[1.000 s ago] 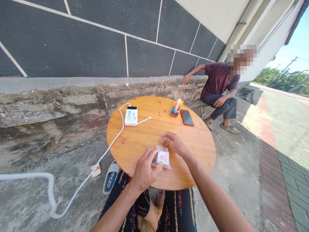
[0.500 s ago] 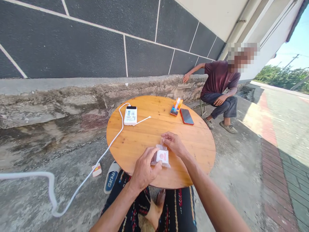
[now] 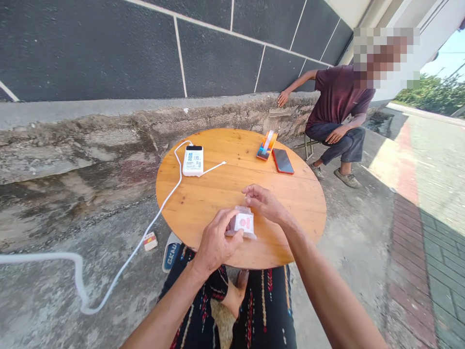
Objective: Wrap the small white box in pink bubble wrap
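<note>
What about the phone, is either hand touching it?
No, the phone lies on the table, apart from left hand and right hand.

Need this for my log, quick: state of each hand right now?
Left hand: closed, holding the wrapped packet.
Right hand: half curled near the packet; cannot tell whether it grips anything.

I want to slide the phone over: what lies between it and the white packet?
The right hand, then bare tabletop, lies between the packet and the phone, as the head view shows.

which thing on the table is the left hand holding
The plastic-wrapped packet, held by the left hand; the phone, orange object and white corded box lie farther away.
</note>
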The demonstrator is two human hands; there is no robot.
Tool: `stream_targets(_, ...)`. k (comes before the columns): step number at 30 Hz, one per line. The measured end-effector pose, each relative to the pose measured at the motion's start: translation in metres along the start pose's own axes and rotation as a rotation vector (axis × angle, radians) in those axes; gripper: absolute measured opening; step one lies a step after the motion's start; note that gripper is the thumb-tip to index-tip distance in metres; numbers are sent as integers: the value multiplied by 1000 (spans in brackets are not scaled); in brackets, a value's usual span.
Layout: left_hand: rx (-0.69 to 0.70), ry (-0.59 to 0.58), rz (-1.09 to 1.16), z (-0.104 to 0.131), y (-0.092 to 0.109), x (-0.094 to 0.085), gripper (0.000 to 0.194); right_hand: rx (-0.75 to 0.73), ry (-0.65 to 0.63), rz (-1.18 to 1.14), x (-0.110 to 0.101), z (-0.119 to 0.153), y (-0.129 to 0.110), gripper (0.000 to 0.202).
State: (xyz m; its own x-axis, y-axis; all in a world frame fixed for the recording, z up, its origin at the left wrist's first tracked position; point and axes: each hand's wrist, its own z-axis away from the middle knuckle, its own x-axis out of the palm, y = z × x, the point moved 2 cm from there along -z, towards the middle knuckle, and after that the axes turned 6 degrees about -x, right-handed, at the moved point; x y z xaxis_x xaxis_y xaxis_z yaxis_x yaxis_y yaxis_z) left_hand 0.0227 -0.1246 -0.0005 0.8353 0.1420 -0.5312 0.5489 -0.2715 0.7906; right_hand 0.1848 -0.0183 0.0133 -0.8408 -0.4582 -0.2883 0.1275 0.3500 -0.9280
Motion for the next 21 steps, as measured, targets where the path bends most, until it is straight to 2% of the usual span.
stream_targets(3, 1, -2, 0, 0, 0, 0, 42, -10, -39, -56, 1, 1, -2, 23)
stream_targets(6, 0, -8, 3, -1, 0, 0, 42, -18, -15, -68, 3, 3, -3, 21)
stream_targets(11, -10, -7, 13, -1, 0, 1, 43, -67, 53, 72, 6, 11, -8, 18)
stream_targets(21, 21, 17, 41, -1, -5, 3, 42, -173, 73, 382, 15, 31, -29, 21)
